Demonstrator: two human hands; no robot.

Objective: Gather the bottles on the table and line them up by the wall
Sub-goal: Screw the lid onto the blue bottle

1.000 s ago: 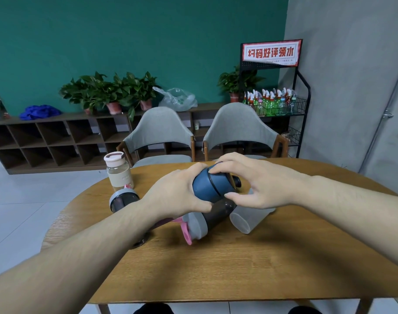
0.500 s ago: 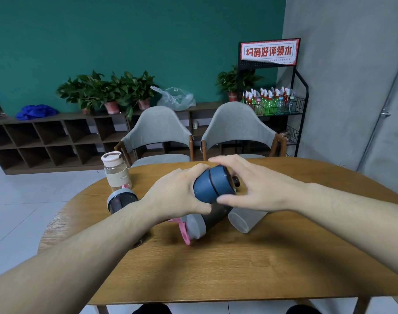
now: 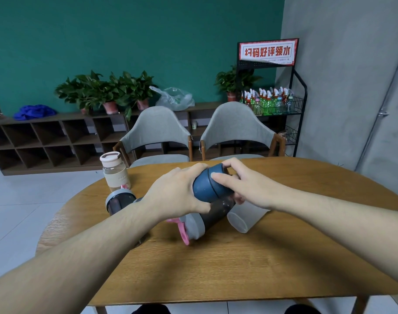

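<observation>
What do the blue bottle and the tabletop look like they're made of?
Blue bottle: probably matte plastic or coated metal; even, dull colour, no sharp glare. The material can't be settled. Tabletop: wood or wood veneer, satin finish; visible grain lines, soft sheen.

The rack's red-bordered sign reads "扫码好评领水".

navy bottle | grey lid (pink loop) | wood-grain table | teal wall
</observation>
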